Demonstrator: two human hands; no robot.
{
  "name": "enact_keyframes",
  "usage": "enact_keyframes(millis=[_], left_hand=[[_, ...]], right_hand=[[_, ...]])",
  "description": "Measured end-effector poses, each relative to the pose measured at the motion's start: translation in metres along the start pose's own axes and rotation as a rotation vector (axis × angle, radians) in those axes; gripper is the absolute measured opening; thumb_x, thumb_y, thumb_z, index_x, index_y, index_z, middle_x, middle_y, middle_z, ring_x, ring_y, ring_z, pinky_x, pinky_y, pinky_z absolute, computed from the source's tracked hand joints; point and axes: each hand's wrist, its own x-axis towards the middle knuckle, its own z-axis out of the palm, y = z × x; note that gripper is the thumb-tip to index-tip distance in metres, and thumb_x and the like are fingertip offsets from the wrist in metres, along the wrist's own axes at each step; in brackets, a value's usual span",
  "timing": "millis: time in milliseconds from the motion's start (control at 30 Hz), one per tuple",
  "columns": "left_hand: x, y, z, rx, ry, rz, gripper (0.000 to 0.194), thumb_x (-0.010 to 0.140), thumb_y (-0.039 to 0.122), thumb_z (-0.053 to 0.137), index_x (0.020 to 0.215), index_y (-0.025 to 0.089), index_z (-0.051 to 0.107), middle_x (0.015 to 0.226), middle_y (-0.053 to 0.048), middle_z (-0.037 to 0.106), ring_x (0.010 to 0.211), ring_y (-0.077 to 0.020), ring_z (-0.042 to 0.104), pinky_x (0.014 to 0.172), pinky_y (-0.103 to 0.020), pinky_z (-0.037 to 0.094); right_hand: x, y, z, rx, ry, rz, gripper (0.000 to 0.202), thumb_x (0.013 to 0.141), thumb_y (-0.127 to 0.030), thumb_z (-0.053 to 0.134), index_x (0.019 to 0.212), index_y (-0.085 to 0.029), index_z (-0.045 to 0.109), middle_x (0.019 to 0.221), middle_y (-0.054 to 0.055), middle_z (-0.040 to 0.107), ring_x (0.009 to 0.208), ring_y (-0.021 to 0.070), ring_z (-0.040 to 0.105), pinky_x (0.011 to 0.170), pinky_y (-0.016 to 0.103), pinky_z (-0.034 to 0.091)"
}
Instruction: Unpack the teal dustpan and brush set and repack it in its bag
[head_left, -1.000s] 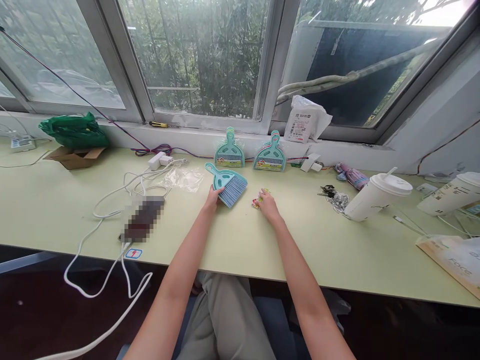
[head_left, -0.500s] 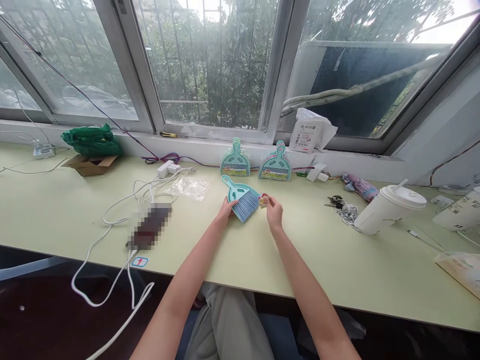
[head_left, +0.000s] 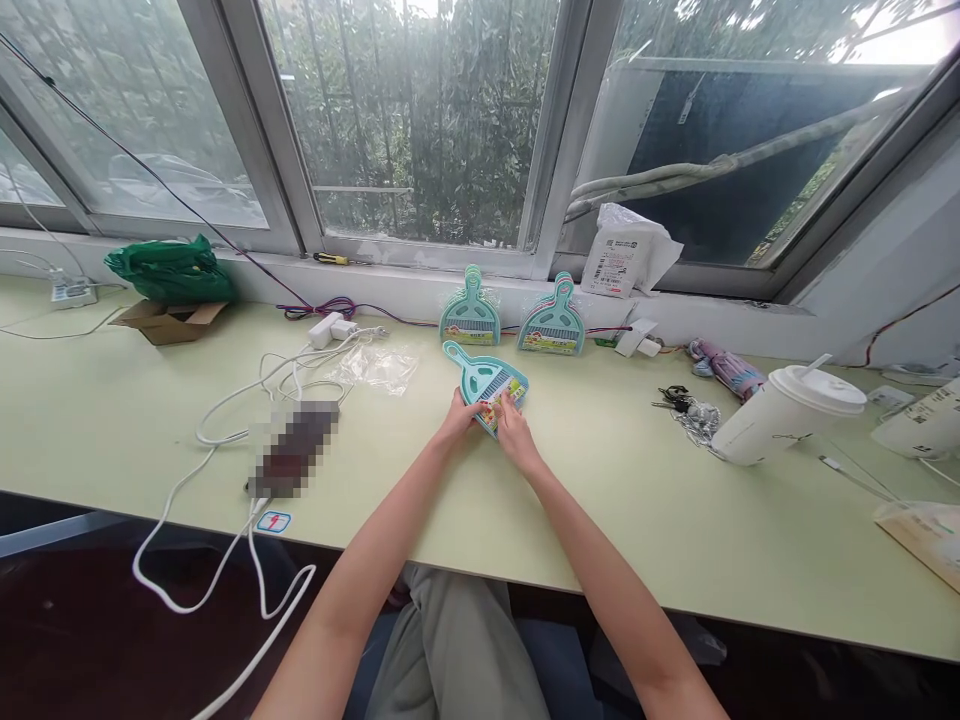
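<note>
The printed card [head_left: 513, 387] has moved from the right of the teal dustpan-and-brush set [head_left: 471, 377] onto its wide end, carried by the right hand [head_left: 514, 424]. It would probably go best squared to the set and pressed flat. The left hand [head_left: 456, 420] grips the set's near-left edge; the right pinches the card. The set lies just beyond both hands, handle pointing away.

Hands [head_left: 514, 430] hold printed card [head_left: 514, 387] against teal dustpan set [head_left: 470, 378].

Smooth plastic dustpan [head_left: 474, 379], paper label [head_left: 513, 388]
</note>
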Motion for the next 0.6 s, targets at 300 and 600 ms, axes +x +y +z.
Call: enact_keyframes(millis=[300,600], left_hand=[[-0.004,0.006,0.004,-0.009,-0.096,0.041,0.063,0.061,0.018,0.075,0.117,0.021,0.046,0.114,-0.009,0.062,0.097,-0.0229,0.064,0.084,-0.040,0.054],[0.015,0.021,-0.057,1.024,0.386,0.373,0.060,0.090,0.042,0.047,0.142,0.016,0.034,0.143,-0.016,0.043,0.139,-0.0295,0.029,0.112,-0.045,0.028]], right_hand=[[0.019,0.018,-0.024,0.801,0.155,0.289,0.064,0.070,-0.037,0.073,0.127,-0.018,0.050,0.131,0.014,0.057,0.121,0.0254,0.056,0.099,0.038,0.048],[0.023,0.037,-0.045,1.043,0.240,0.306,0.042,0.057,-0.018,0.083,0.093,-0.018,0.061,0.087,0.003,0.073,0.073,0.0156,0.070,0.065,0.025,0.060]])
